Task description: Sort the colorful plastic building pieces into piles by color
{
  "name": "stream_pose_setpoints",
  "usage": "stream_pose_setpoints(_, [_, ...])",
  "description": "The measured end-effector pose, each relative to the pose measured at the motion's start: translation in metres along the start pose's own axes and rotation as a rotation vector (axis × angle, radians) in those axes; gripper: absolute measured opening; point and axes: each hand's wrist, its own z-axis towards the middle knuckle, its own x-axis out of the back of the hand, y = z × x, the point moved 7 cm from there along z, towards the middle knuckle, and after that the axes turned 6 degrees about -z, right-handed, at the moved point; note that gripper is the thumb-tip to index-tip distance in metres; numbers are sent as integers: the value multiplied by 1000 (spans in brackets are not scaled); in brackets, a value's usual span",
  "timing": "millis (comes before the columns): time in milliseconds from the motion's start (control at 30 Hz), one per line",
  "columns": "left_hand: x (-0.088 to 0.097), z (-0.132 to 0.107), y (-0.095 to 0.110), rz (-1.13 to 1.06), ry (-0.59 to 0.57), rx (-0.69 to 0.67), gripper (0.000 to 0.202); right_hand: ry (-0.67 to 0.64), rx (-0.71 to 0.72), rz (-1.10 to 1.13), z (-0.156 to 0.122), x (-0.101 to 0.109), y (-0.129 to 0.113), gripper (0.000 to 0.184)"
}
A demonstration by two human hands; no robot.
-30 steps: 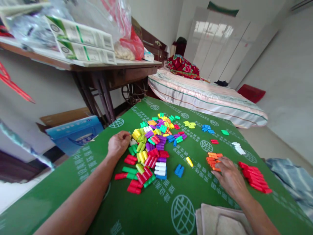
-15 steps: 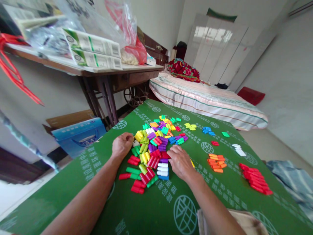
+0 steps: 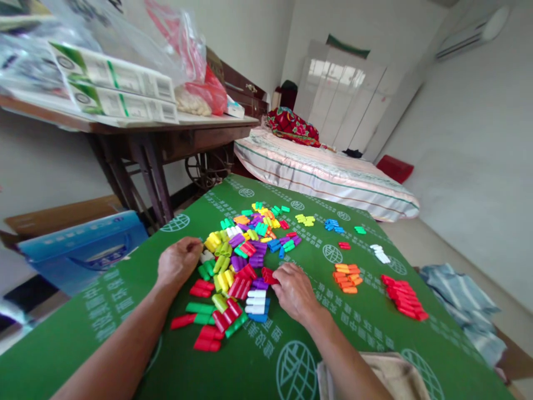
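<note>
A mixed heap of small plastic pen caps (image 3: 239,247) in many colours lies on the green tabletop (image 3: 104,328), many of them side by side in short rows. Between the thumb and fingers of my right hand (image 3: 293,289) is a joined piece of red caps (image 3: 268,275), at the heap's right side. White caps (image 3: 255,301) and blue caps (image 3: 259,318) lie just left of that hand. My left hand (image 3: 180,261) rests at the heap's left edge by the yellow caps (image 3: 213,241), its fingers pinched together; anything inside them is hidden.
To the right lie sorted groups: orange caps (image 3: 347,278), red caps (image 3: 403,297), white caps (image 3: 380,254), blue caps (image 3: 333,225) and yellow-green caps (image 3: 305,220). A folded cloth (image 3: 375,375) sits at the near edge. A sewing table (image 3: 166,130) stands left, a bed (image 3: 328,172) behind.
My right hand has taken hold of the red caps and lifted them slightly off the heap. My left hand stays by the yellow caps. The view has turned to the right.
</note>
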Motion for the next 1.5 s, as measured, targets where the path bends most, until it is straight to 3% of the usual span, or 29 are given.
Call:
stream_pose_setpoints(133, [0,1,-1,20,-12,8,39,39,-69,-12,-2,10,32,5])
stream_pose_setpoints(433, [-1,4,-3,28,-4,29,37,-98,-409,-319,-1,29,191,13])
stream_pose_setpoints(600, [-2,3,-4,25,-12,34,39,-183,-462,-371,-8,19,236,19])
stream_pose_setpoints(833, [-5,4,-6,17,-10,39,37,-246,-487,-405,-19,9,257,24])
stream_pose_setpoints(1033, [-4,4,-6,27,-10,53,37,-266,-515,-382,-19,11,253,9])
stream_pose_setpoints(1500, [-5,1,-4,14,-15,39,37,-280,-581,-401,-16,11,254,20])
